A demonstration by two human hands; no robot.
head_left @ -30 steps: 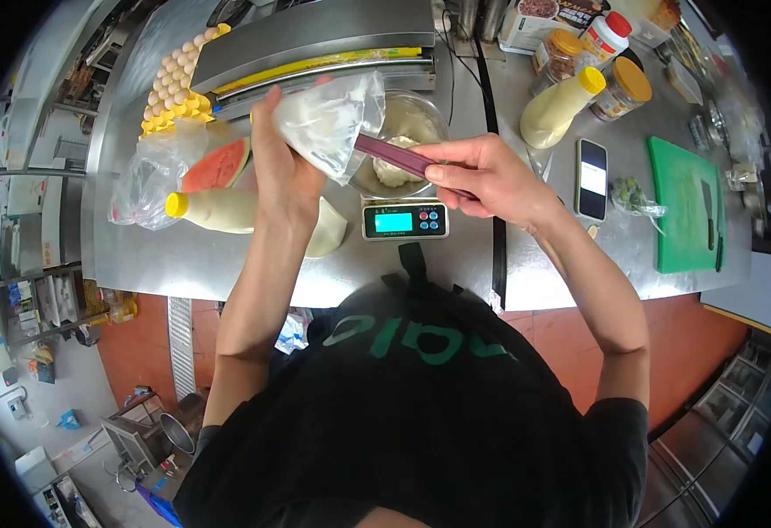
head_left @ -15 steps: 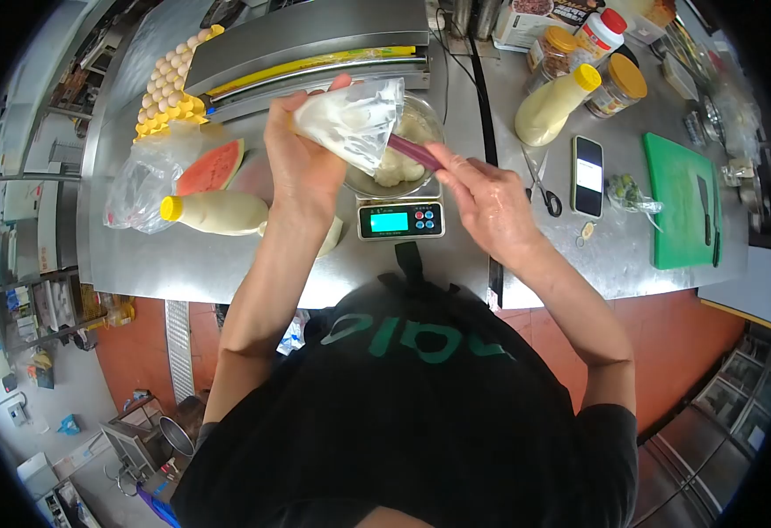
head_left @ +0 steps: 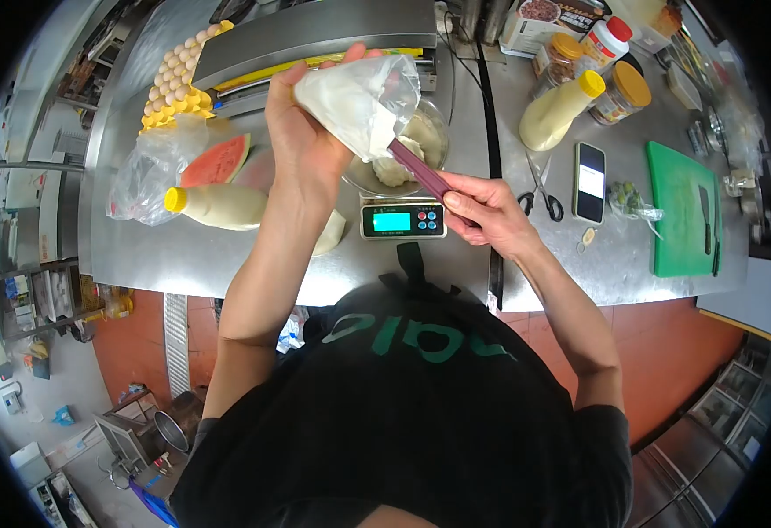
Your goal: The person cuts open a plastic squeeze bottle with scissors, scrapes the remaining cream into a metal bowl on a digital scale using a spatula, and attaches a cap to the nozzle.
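Note:
My left hand (head_left: 310, 132) is closed round a clear plastic bag (head_left: 350, 99) with white cream in it, tilted with its mouth toward the right. In my right hand (head_left: 482, 211) is the purple handle of a spatula (head_left: 420, 170); its far end is inside the bag's mouth. Below and behind the bag, a metal bowl (head_left: 436, 132) holding white cream (head_left: 394, 170) stands on a digital scale (head_left: 403, 221) with a lit display. The bag hides part of the bowl.
To the left are a bottle with a yellow cap (head_left: 218, 207), watermelon (head_left: 216, 162) and eggs (head_left: 174, 79). To the right are scissors (head_left: 541, 192), a phone (head_left: 590, 183), another yellow-capped bottle (head_left: 561, 112), jars (head_left: 621, 92) and a green board (head_left: 680, 211) with a knife.
The bag has moved right in my left hand. The spatula handle now slants down more steeply, and my right hand has shifted lower. The scissors have come into full view.

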